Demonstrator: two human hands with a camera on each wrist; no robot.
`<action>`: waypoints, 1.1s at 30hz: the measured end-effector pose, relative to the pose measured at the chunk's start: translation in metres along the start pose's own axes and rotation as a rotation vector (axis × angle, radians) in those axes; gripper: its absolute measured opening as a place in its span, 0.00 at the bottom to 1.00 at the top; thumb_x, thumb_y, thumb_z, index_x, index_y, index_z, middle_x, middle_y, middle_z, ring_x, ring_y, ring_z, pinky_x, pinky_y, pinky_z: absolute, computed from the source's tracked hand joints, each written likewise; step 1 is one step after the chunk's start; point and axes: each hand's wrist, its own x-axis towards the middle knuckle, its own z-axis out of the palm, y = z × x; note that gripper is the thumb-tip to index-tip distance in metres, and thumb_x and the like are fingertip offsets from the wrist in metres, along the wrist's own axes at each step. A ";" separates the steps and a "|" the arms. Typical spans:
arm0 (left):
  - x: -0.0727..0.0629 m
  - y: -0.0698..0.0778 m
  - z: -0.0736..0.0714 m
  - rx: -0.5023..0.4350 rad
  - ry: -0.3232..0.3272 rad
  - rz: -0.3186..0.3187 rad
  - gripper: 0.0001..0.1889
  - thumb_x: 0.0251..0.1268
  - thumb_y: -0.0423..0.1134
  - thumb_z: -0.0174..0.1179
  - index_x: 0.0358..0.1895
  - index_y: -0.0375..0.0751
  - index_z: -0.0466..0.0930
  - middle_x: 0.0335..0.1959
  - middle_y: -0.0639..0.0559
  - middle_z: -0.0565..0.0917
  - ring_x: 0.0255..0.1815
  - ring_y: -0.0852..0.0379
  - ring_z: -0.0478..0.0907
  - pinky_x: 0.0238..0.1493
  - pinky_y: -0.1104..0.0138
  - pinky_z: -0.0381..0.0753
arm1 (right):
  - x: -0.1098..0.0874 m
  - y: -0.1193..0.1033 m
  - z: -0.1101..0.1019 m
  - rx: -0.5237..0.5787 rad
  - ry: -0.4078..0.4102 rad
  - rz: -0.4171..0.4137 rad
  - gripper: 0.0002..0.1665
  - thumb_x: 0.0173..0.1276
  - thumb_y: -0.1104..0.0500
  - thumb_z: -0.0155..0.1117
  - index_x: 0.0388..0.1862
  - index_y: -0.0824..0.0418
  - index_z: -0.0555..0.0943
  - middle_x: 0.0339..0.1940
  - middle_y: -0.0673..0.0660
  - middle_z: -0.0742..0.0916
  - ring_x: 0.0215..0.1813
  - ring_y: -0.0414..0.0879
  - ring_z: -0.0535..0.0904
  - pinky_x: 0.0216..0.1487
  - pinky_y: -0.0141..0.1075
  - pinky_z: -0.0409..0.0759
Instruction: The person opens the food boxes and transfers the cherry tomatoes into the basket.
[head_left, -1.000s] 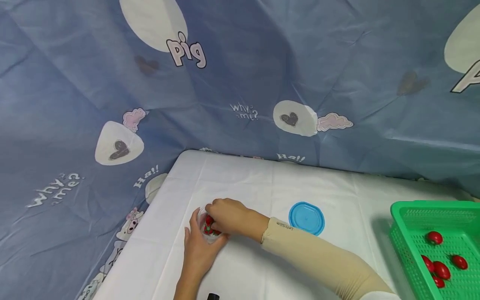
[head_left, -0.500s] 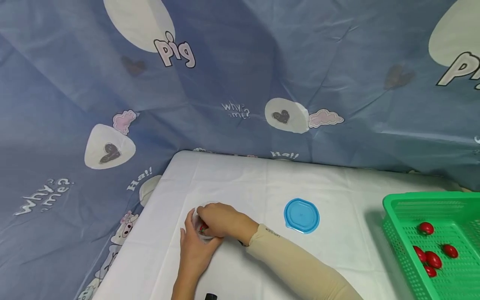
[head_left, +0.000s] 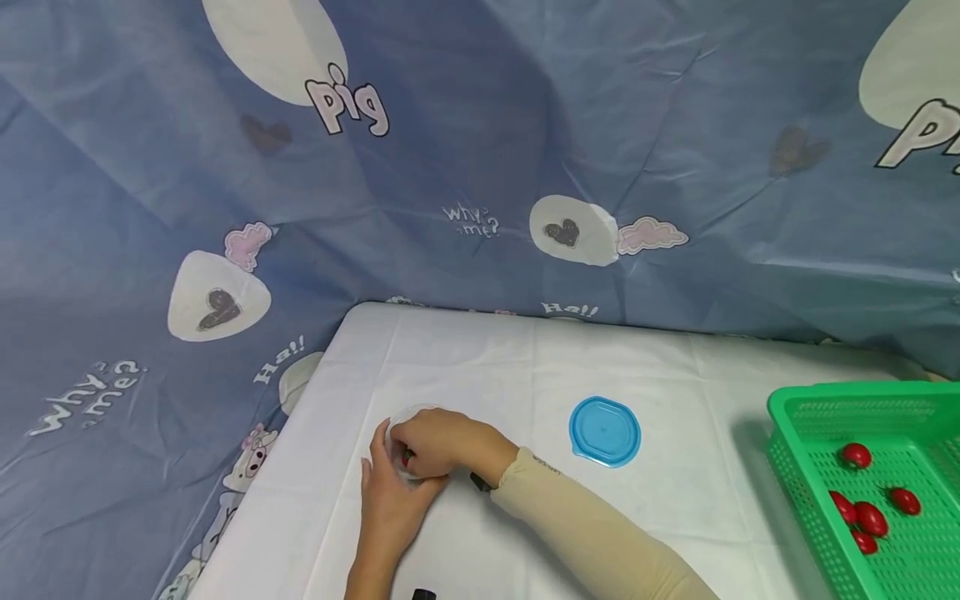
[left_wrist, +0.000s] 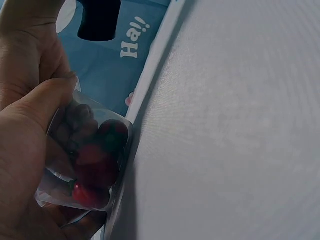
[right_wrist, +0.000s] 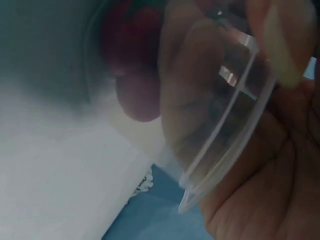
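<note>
A clear plastic container (left_wrist: 55, 192) stands on the white table, with several small red tomatoes (left_wrist: 95, 167) inside. My left hand (head_left: 392, 508) grips it, thumb and fingers spread around its wall. From above, my right hand (head_left: 438, 442) reaches down into the container, its fingers among the tomatoes. Through the wall in the right wrist view, tomatoes (right_wrist: 140, 95) lie beside those fingers. Whether they pinch one is hidden. To the right on the table lies a blue lid (head_left: 604, 432).
At the right edge stands a green plastic basket (head_left: 806, 500) holding several red tomatoes (head_left: 870, 518). A small black object (head_left: 423, 594) shows at the bottom edge. Blue printed cloth (head_left: 450, 150) hangs behind and left of the table.
My right hand has gone deeper into the container, covering tomatoes that showed a second ago. The head view has shifted slightly. My left hand keeps its grip.
</note>
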 end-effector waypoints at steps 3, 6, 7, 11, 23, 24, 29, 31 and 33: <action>0.001 0.000 0.001 0.001 0.005 -0.009 0.62 0.58 0.60 0.76 0.85 0.47 0.40 0.81 0.36 0.61 0.81 0.22 0.41 0.77 0.32 0.42 | 0.002 -0.002 0.001 -0.042 0.008 0.028 0.04 0.70 0.59 0.71 0.39 0.51 0.83 0.26 0.40 0.79 0.30 0.35 0.75 0.34 0.27 0.72; 0.001 0.001 0.001 -0.002 0.011 -0.019 0.63 0.57 0.60 0.77 0.85 0.49 0.41 0.81 0.34 0.62 0.81 0.20 0.39 0.77 0.31 0.44 | 0.003 -0.002 0.004 -0.094 0.016 0.065 0.05 0.71 0.55 0.72 0.38 0.51 0.83 0.24 0.41 0.78 0.29 0.36 0.74 0.33 0.30 0.73; 0.001 0.001 0.002 -0.006 0.012 -0.016 0.63 0.57 0.60 0.77 0.85 0.49 0.41 0.80 0.33 0.62 0.81 0.20 0.40 0.77 0.32 0.43 | 0.004 -0.002 0.005 -0.109 0.017 0.075 0.05 0.71 0.54 0.72 0.38 0.51 0.83 0.23 0.41 0.78 0.28 0.36 0.73 0.33 0.30 0.72; 0.001 0.002 0.005 -0.012 0.020 -0.011 0.62 0.57 0.58 0.78 0.85 0.48 0.42 0.79 0.32 0.64 0.81 0.20 0.41 0.77 0.32 0.44 | 0.003 0.001 0.007 -0.131 0.027 0.083 0.04 0.71 0.53 0.72 0.39 0.50 0.85 0.23 0.41 0.77 0.27 0.36 0.73 0.33 0.32 0.72; 0.003 0.002 0.011 -0.013 0.004 0.051 0.61 0.58 0.60 0.76 0.84 0.46 0.42 0.79 0.38 0.66 0.82 0.33 0.53 0.80 0.37 0.35 | -0.013 0.013 0.006 0.030 0.152 -0.001 0.11 0.67 0.58 0.72 0.45 0.52 0.79 0.29 0.40 0.78 0.32 0.35 0.73 0.36 0.27 0.71; 0.003 0.002 0.011 -0.013 0.000 0.053 0.62 0.58 0.61 0.76 0.84 0.46 0.42 0.79 0.38 0.66 0.82 0.33 0.53 0.80 0.36 0.35 | -0.015 0.014 0.005 0.053 0.165 -0.013 0.11 0.66 0.59 0.72 0.45 0.52 0.79 0.31 0.40 0.78 0.33 0.35 0.73 0.36 0.27 0.71; 0.002 0.002 0.008 -0.007 0.000 0.024 0.63 0.56 0.63 0.76 0.84 0.45 0.42 0.79 0.34 0.65 0.81 0.29 0.52 0.78 0.33 0.38 | -0.025 0.017 0.002 0.120 0.239 -0.088 0.13 0.64 0.62 0.70 0.43 0.53 0.77 0.35 0.43 0.79 0.34 0.35 0.73 0.34 0.23 0.72; 0.002 0.001 0.004 0.001 0.007 -0.012 0.63 0.56 0.63 0.76 0.85 0.48 0.41 0.79 0.32 0.64 0.81 0.25 0.48 0.77 0.31 0.43 | -0.030 0.017 -0.003 0.119 0.270 -0.108 0.13 0.64 0.63 0.70 0.44 0.53 0.77 0.36 0.44 0.79 0.34 0.35 0.73 0.33 0.23 0.71; 0.002 0.001 0.002 0.011 0.018 -0.037 0.62 0.57 0.62 0.76 0.85 0.50 0.41 0.79 0.31 0.63 0.81 0.21 0.45 0.75 0.29 0.47 | -0.036 0.016 -0.009 0.109 0.294 -0.122 0.13 0.64 0.63 0.70 0.45 0.54 0.77 0.37 0.45 0.80 0.34 0.35 0.73 0.34 0.23 0.71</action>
